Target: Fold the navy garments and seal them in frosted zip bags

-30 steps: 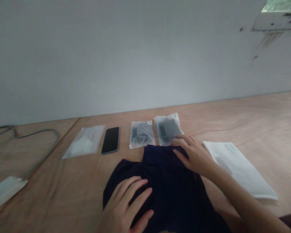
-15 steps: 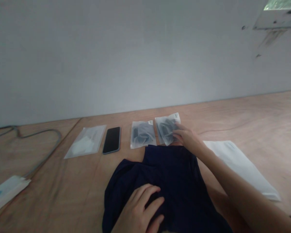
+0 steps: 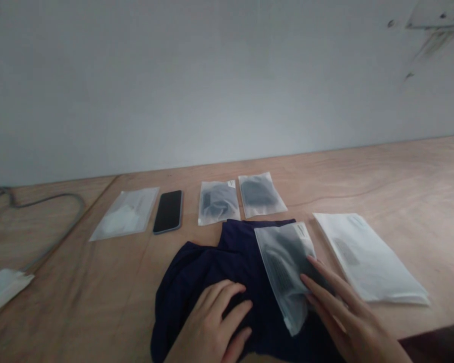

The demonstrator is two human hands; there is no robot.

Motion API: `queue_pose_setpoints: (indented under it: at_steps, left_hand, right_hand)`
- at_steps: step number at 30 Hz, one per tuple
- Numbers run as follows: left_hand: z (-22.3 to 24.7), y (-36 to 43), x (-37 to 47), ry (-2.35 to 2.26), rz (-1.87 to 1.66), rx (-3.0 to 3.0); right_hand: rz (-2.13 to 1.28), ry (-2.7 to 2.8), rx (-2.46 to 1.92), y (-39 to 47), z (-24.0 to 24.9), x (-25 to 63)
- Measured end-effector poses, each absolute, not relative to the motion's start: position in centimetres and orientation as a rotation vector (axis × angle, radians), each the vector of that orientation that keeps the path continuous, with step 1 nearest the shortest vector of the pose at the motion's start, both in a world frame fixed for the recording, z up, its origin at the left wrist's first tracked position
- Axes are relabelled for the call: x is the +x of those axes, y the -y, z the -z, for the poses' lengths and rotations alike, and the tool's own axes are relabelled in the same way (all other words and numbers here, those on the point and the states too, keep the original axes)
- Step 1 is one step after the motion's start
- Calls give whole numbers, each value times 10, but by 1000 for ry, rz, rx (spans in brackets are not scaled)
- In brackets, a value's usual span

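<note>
Right hand [image 3: 357,322] in a pinch on a frosted packet [image 3: 282,257]; left hand [image 3: 215,322], fingers loosely spread, on navy cloth [image 3: 194,277].

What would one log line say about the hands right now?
left hand: resting on navy cloth | right hand: holding frosted bag over cloth | phone: on wooden table | white packet: right of bag

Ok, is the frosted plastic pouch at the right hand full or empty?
Not empty: the frosted plastic pouch at the right hand shows dark contents within paler edges.
</note>
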State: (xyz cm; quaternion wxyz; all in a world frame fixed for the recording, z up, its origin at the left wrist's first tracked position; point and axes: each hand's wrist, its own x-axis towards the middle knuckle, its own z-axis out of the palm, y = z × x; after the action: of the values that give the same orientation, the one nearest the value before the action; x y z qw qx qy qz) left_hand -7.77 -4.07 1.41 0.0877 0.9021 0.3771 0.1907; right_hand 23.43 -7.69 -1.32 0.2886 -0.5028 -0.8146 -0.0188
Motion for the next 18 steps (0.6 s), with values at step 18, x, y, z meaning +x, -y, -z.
queue_pose_setpoints:
  at_steps: [18]
  left_hand:
    - [-25,39,-11,-1224,-259,1338]
  right_hand:
    - [164,2275,-958,73,-16,206]
